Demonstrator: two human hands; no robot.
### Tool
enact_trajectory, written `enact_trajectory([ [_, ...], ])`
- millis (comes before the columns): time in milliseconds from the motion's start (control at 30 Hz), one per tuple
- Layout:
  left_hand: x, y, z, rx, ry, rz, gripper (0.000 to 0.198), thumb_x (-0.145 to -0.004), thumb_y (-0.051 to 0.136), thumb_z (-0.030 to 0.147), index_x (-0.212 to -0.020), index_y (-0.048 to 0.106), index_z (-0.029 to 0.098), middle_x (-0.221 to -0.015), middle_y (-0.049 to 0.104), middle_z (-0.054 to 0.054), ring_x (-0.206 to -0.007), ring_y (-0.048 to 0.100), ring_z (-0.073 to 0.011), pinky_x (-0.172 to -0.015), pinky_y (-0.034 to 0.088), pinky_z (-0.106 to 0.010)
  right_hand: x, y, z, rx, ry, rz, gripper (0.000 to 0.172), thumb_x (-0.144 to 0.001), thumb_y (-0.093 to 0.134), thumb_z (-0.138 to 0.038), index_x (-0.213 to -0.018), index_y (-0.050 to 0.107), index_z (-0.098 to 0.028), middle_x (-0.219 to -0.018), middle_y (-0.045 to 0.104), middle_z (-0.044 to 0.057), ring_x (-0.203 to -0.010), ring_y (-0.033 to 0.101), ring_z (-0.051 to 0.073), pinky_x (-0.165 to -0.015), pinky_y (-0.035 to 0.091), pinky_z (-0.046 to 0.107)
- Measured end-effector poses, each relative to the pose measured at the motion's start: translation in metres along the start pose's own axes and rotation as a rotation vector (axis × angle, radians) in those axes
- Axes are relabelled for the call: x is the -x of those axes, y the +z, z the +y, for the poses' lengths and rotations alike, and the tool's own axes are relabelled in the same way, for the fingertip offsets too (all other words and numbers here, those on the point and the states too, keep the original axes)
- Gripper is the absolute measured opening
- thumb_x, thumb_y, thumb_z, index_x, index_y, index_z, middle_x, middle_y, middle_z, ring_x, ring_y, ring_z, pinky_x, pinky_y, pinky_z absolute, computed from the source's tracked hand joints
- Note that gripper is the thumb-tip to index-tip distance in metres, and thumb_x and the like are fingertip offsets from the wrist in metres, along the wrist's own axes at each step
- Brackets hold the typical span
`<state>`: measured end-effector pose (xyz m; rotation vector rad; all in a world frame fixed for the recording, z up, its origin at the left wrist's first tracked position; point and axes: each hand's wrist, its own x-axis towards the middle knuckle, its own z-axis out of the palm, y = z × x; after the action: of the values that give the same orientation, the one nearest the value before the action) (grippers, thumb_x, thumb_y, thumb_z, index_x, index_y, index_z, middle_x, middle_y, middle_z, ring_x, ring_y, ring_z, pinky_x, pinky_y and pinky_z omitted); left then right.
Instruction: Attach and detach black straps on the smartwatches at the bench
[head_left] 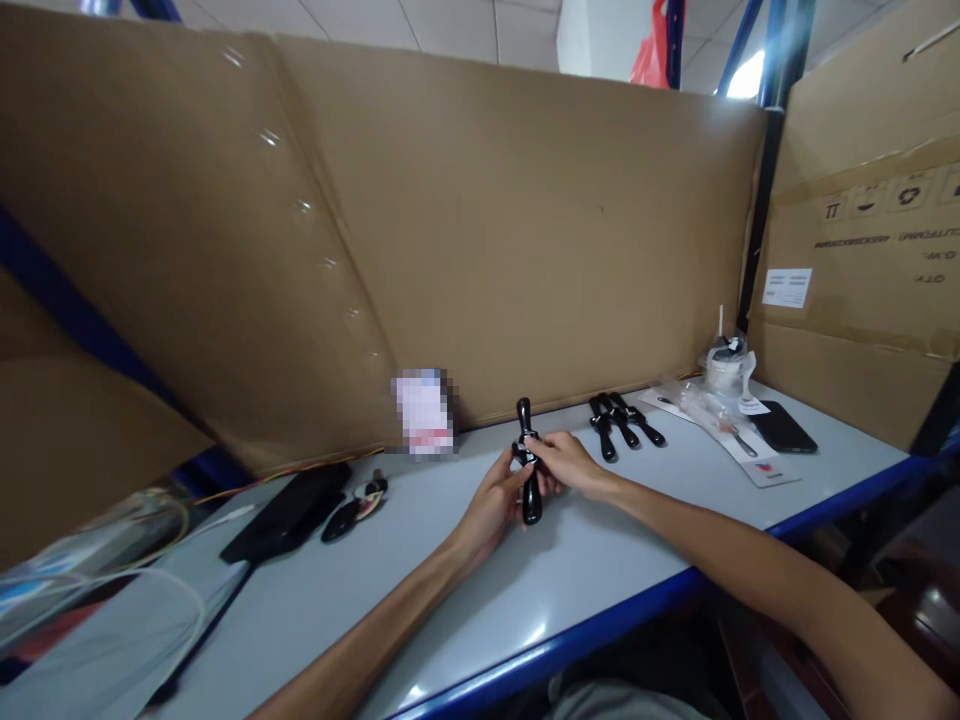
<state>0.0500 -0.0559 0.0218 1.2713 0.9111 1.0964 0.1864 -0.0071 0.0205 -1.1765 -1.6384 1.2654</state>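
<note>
Upright in my view, a glossy black two-handled tool (532, 498), shaped like a spokeshave, is held just above the table by both hands. It has a rounded handle at each end and a wider middle with a small shiny metal part. My left hand (495, 497) is closed around the middle from the left, its thumb on the metal part. From the right, my right hand (570, 465) grips the same middle, thumb on top; its other fingers are partly hidden beneath. Several similar black tools (624, 425) lie side by side near the cardboard at the back right.
A cardboard sheet (510, 230) stands behind the grey table (600, 570). On the left are a black pouch (292, 515), keys (356, 505) and cables (180, 590). A phone (782, 427), clear packaging (705, 405) and a cup (725, 370) sit right, before a carton (862, 250).
</note>
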Motion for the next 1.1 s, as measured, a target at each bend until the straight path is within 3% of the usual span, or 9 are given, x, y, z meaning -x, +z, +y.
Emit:
enact_trajectory([
  [167, -0.002, -0.007, -0.003, -0.096, -0.042, -0.046, 0.067, -0.074, 0.077, 0.044, -0.130, 0.051, 0.018, -0.064, 0.061, 0.004, -0.047, 0.055, -0.0123, -0.037, 0.036, -0.018, 0.002, -0.004, -0.005, -0.112, 0.080, 0.104, 0.026, -0.097, 0.059, -0.030, -0.076, 0.062, -0.015, -0.057, 0.060, -0.002, -0.048, 0.056, 0.010, -0.045, 0.043, 0.018],
  [400, -0.002, -0.010, -0.005, -0.164, -0.014, -0.113, 0.082, -0.072, 0.078, 0.044, -0.140, 0.043, 0.015, -0.073, 0.067, -0.001, -0.055, 0.062, -0.0150, -0.039, 0.040, -0.019, 0.004, -0.008, -0.008, -0.198, 0.098, 0.009, 0.023, -0.098, 0.055, -0.024, -0.077, 0.060, -0.015, -0.058, 0.059, -0.002, -0.048, 0.054, 0.011, -0.043, 0.042, 0.020],
  [500, -0.005, -0.013, -0.006, -0.200, -0.037, -0.122, 0.089, -0.075, 0.074, 0.046, -0.147, 0.035, 0.012, -0.071, 0.068, -0.001, -0.054, 0.063, -0.0163, -0.041, 0.040, -0.020, -0.001, -0.015, -0.011, -0.244, 0.102, 0.030, 0.023, -0.098, 0.055, -0.022, -0.076, 0.059, -0.015, -0.060, 0.060, -0.001, -0.049, 0.055, 0.011, -0.046, 0.043, 0.020],
  [600, -0.007, -0.016, -0.003, -0.202, 0.001, -0.034, 0.091, -0.076, 0.070, 0.048, -0.150, 0.032, 0.010, -0.068, 0.067, 0.000, -0.050, 0.060, -0.0148, -0.041, 0.039, -0.021, -0.007, -0.043, -0.020, -0.266, 0.031, 0.116, 0.023, -0.099, 0.052, -0.022, -0.080, 0.063, -0.014, -0.066, 0.063, 0.000, -0.054, 0.058, 0.010, -0.050, 0.044, 0.019],
  [700, -0.008, -0.020, 0.002, -0.233, 0.026, 0.023, 0.082, -0.074, 0.069, 0.049, -0.141, 0.043, 0.008, -0.060, 0.062, 0.003, -0.045, 0.054, -0.0130, -0.040, 0.036, -0.021, -0.011, -0.093, -0.025, -0.170, 0.000, 0.242, 0.024, -0.100, 0.051, -0.028, -0.086, 0.065, -0.014, -0.073, 0.067, 0.002, -0.060, 0.061, 0.010, -0.053, 0.043, 0.017],
  [800, -0.007, -0.021, 0.004, -0.258, 0.031, 0.045, 0.073, -0.073, 0.067, 0.049, -0.132, 0.051, 0.009, -0.056, 0.059, 0.005, -0.042, 0.050, -0.0121, -0.039, 0.034, -0.021, -0.012, -0.148, -0.018, 0.266, 0.083, 0.510, 0.029, -0.101, 0.051, -0.036, -0.093, 0.067, -0.014, -0.072, 0.069, 0.003, -0.061, 0.062, 0.010, -0.056, 0.044, 0.016],
  [900, -0.007, -0.019, 0.003, -0.273, 0.037, 0.044, 0.067, -0.073, 0.065, 0.049, -0.126, 0.054, 0.011, -0.055, 0.058, 0.005, -0.040, 0.048, -0.0117, -0.038, 0.034, -0.021, -0.011, -0.189, -0.001, 0.439, 0.191, 0.608, 0.025, -0.097, 0.055, -0.030, -0.087, 0.068, -0.011, -0.064, 0.067, 0.005, -0.058, 0.062, 0.013, -0.054, 0.043, 0.019],
  [1000, -0.008, -0.017, 0.001, -0.281, 0.033, 0.038, 0.062, -0.073, 0.063, 0.047, -0.123, 0.056, 0.011, -0.054, 0.058, 0.005, -0.040, 0.048, -0.0117, -0.038, 0.033, -0.021, -0.012, -0.209, 0.017, 0.575, 0.279, 0.628, 0.023, -0.092, 0.059, -0.026, -0.078, 0.068, -0.010, -0.059, 0.064, 0.005, -0.054, 0.061, 0.016, -0.050, 0.041, 0.021],
  [1100, -0.008, -0.017, 0.001, -0.291, 0.024, 0.028, 0.061, -0.073, 0.063, 0.047, -0.122, 0.056, 0.012, -0.053, 0.058, 0.005, -0.039, 0.048, -0.0120, -0.038, 0.033, -0.022, -0.014, -0.214, 0.031, 0.676, 0.322, 0.621, 0.021, -0.089, 0.063, -0.026, -0.076, 0.069, -0.011, -0.060, 0.065, 0.006, -0.057, 0.063, 0.016, -0.052, 0.041, 0.021],
])
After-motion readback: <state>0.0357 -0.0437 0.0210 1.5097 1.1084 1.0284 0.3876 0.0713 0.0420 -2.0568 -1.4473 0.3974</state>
